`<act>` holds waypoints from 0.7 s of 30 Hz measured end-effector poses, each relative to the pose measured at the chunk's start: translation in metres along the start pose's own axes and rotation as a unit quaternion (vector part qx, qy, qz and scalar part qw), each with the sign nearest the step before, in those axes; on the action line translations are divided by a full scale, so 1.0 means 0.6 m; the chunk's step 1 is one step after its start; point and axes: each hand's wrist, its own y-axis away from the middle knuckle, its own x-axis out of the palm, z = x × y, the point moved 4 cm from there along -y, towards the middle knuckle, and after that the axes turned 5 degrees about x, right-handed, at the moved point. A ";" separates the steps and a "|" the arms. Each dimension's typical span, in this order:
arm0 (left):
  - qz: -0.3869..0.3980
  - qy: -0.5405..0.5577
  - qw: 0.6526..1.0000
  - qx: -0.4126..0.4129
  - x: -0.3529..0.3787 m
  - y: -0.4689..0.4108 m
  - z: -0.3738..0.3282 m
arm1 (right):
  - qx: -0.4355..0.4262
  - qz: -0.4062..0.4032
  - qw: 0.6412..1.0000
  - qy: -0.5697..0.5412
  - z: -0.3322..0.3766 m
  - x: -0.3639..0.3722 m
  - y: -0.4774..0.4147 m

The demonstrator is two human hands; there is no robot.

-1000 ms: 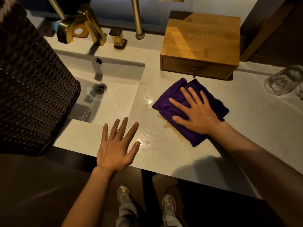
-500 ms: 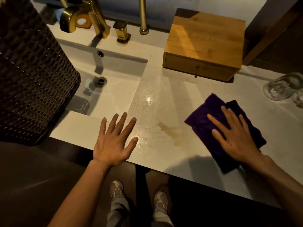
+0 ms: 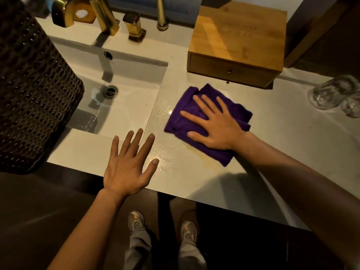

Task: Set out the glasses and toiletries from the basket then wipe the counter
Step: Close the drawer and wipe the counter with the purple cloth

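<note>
A folded purple cloth [image 3: 183, 121] lies on the pale counter [image 3: 292, 145], just right of the sink. My right hand [image 3: 216, 123] presses flat on it, fingers spread, pointing left. Wet streaks and a brownish stain show at the cloth's near edge. My left hand [image 3: 128, 162] rests flat and empty on the counter's front edge, fingers apart. Two clear glasses [image 3: 331, 94] stand at the far right. The dark woven basket [image 3: 33, 90] fills the left side, over the sink's edge.
A white sink [image 3: 124, 106] with a metal drain sits left of the cloth. Gold taps [image 3: 105, 14] and a soap dish stand behind it. A wooden drawer box [image 3: 237, 39] sits at the back. My shoes show below the counter's front edge.
My right hand slid the cloth right, uncovering the brown stain, and has now swept it back left over the stain toward the sink. My left hand stayed in place.
</note>
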 end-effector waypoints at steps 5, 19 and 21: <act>0.005 -0.009 1.000 -0.005 -0.002 0.001 0.001 | -0.157 -0.014 0.987 0.016 0.021 0.019 0.044; 0.010 0.005 1.000 -0.014 -0.012 0.004 -0.003 | 0.507 -0.047 0.854 -0.105 -0.064 0.051 0.341; 0.005 0.020 1.000 -0.014 -0.013 0.004 -0.005 | 0.545 -0.069 0.828 -0.112 0.001 0.055 0.330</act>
